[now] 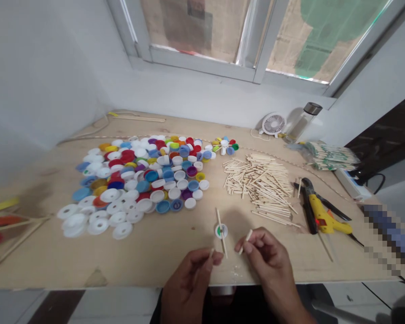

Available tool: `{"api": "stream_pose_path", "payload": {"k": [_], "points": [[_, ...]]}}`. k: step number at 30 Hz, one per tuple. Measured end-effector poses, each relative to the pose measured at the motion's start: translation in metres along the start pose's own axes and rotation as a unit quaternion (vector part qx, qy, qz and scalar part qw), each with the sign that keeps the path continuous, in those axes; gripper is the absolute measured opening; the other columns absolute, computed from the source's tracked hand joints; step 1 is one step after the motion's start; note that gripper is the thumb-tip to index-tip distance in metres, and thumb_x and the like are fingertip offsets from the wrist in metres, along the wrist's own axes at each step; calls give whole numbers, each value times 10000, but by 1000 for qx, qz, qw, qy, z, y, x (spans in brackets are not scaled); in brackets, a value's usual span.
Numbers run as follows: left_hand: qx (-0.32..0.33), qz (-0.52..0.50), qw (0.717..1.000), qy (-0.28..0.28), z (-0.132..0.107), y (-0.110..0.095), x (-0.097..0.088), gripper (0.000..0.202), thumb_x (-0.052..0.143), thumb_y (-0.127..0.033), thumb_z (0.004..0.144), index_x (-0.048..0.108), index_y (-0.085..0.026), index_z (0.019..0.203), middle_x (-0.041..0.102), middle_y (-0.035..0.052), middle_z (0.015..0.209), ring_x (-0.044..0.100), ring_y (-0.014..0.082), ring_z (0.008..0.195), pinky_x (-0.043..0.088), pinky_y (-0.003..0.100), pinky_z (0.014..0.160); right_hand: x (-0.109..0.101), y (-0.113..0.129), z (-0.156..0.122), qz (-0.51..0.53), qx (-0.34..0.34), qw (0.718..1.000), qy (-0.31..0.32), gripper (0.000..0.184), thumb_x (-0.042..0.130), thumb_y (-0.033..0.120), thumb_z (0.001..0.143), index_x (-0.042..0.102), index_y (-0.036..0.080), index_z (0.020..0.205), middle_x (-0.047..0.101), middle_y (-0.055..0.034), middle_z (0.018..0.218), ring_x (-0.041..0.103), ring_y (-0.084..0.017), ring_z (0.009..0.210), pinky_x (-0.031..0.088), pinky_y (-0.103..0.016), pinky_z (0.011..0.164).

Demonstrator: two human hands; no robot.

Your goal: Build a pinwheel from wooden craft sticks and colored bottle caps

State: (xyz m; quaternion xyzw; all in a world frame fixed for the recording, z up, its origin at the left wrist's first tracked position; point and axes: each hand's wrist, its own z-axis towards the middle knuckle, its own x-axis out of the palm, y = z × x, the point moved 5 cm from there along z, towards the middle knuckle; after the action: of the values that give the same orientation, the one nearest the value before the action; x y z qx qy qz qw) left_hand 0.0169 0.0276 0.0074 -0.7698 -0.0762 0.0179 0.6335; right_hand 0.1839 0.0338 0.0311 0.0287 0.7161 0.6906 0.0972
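Observation:
Near the table's front edge, a white bottle cap [217,231] lies with a wooden stick [224,245] across it. My left hand [195,274], left of that stick's lower end, pinches a small wooden piece [212,253] between thumb and fingers; most of the piece is hidden. To the right of the cap, my right hand [270,261] pinches a short wooden stick [245,241], held tilted. Beyond my hands lies a pile of cut wooden sticks [259,180]. Left of it spreads a heap of coloured bottle caps [148,175].
A yellow glue gun [320,216] and black-handled cutters [308,202] lie at right. Behind stand a flower-shaped cap piece [224,145], a small white fan [274,124] and a glass bottle [302,123]. Bagged sticks [330,155] and a power strip [353,184] are far right.

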Motion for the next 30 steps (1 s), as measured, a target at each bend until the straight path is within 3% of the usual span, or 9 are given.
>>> {"api": "stream_pose_path", "payload": {"k": [3,6,9,18,30], "points": [[148,160,975,38,13,-8,-6,127,614,-277,797,719,-248,862,758,49,899,691,225,852,532,302,792,-15,0,22,-151,-35,986,61,160,597,330,842,572,198,755,600,4,677,568,-140,647,453,-233,608],[297,244,920,74,20,-12,-5,175,564,-183,817,690,-248,919,746,53,989,683,221,935,519,332,864,-17,0,36,-285,-100,946,122,116,536,247,873,574,197,776,598,2,712,572,-145,680,447,-243,627],[379,290,873,103,21,-11,1,219,544,-106,816,655,-238,951,738,56,1031,674,210,983,495,346,918,-12,-1,42,-350,-146,912,157,95,524,177,875,583,202,805,620,-8,749,578,-155,717,436,-256,650],[429,332,828,143,21,-6,8,257,514,-52,821,609,-211,999,720,88,1093,645,213,1065,481,376,949,-4,0,53,-369,-180,887,210,116,539,131,885,616,197,830,653,-19,800,590,-160,773,430,-260,697],[427,341,825,141,21,-8,10,262,493,-54,824,618,-208,995,727,95,1071,659,217,1038,492,380,941,-1,1,58,-381,-195,872,237,136,520,152,909,626,195,835,655,-30,814,584,-164,779,432,-265,696]]}}
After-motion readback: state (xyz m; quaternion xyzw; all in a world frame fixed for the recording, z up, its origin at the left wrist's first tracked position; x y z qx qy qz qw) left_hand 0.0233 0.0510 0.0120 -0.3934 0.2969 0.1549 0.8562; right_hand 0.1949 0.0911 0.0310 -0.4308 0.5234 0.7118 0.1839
